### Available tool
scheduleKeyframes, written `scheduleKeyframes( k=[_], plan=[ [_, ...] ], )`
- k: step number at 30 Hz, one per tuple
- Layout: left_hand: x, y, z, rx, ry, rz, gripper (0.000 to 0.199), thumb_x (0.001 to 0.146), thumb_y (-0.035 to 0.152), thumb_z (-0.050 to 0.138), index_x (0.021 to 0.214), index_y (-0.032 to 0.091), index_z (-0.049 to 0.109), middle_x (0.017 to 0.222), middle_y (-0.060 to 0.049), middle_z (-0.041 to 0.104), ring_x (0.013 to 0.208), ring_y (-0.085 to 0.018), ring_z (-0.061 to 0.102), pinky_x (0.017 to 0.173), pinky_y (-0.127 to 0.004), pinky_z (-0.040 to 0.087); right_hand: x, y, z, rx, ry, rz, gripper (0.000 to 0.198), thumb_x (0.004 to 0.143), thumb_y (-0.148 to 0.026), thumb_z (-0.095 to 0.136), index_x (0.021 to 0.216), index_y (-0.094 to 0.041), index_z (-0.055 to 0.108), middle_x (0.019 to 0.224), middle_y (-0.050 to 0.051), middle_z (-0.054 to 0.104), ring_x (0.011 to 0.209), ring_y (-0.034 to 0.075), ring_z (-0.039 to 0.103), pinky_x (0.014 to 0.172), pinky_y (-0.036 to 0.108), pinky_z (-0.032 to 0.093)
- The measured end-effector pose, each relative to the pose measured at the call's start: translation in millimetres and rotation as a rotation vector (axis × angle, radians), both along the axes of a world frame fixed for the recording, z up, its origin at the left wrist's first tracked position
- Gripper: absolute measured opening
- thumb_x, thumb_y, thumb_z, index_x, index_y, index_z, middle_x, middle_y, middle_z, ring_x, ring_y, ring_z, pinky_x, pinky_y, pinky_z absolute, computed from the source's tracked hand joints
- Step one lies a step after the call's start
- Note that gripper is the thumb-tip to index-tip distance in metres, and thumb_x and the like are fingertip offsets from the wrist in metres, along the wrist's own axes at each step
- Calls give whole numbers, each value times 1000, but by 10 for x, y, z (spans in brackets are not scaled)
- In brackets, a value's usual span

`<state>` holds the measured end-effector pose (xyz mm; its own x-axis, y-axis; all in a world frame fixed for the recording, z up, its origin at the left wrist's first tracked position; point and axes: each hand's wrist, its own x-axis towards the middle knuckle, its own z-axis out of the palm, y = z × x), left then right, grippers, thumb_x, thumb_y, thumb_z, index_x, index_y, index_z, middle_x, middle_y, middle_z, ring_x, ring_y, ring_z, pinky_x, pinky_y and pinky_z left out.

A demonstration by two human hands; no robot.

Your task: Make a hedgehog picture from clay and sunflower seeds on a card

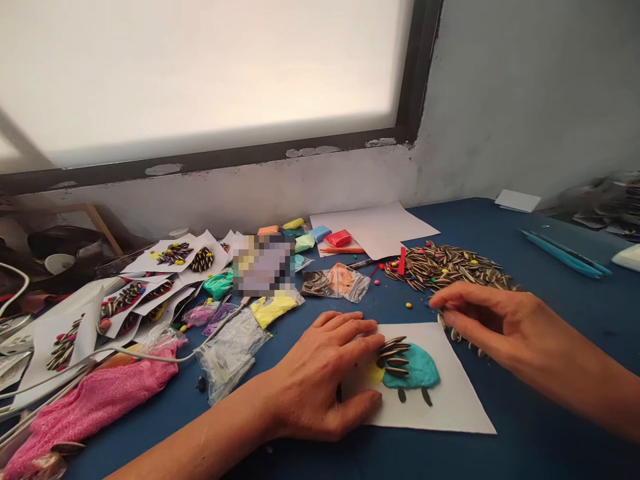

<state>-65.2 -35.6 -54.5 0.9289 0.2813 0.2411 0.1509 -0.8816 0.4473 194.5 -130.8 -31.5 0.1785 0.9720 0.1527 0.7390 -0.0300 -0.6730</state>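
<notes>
A white sheet of paper (450, 413) lies on the blue table, bearing a flattened patch of teal clay (423, 367) and a bit of yellow clay (376, 373). Striped sunflower seeds (395, 360) fan out over the teal patch's left side, and two dark seeds sit below it like legs. My left hand (335, 380) rests open across the paper's left part, fingers spread, hiding some of the yellow clay. Above the paper's upper right corner, my right hand (490, 327) pinches what looks like a sunflower seed between thumb and forefinger. More seeds lie just under that hand.
Behind my right hand spreads a seed pile (450, 263). Blue tweezers (565, 253) lie at the right. Bagged clay, such as a yellow packet (273, 307), crowds the middle. Seed-decorated papers (125, 300), a white cable (150, 359) and a pink knitted cloth (100, 400) fill the left.
</notes>
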Motion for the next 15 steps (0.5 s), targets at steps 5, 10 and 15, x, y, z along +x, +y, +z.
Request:
scheduleKeyframes(
  k=[5, 10, 15],
  plan=[
    [-13, -14, -5, 15, 1, 5, 55, 85, 31, 64, 137, 13, 56, 145, -14, 57, 133, -31, 53, 117, -48, 35, -146, -64, 53, -3, 110, 54, 35, 88, -55, 66, 109, -29, 75, 99, 2, 78, 86, 20, 73, 65, 24, 59],
    [-25, -16, -5, 14, 5, 7, 56, 85, 31, 63, 138, 14, 56, 146, -15, 57, 135, -33, 52, 116, -51, 36, -217, -68, 56, 187, 26, 166, 16, 96, -43, 63, 96, -32, 74, 86, -4, 75, 76, 13, 69, 62, 19, 54],
    [-14, -10, 4, 16, 13, 8, 57, 85, 30, 63, 139, 14, 55, 146, -15, 56, 135, -33, 52, 115, -52, 36, -241, -84, 86, 353, -83, 218, 13, 99, -35, 61, 91, -31, 70, 84, -4, 66, 76, 11, 64, 63, 20, 51]
  ],
)
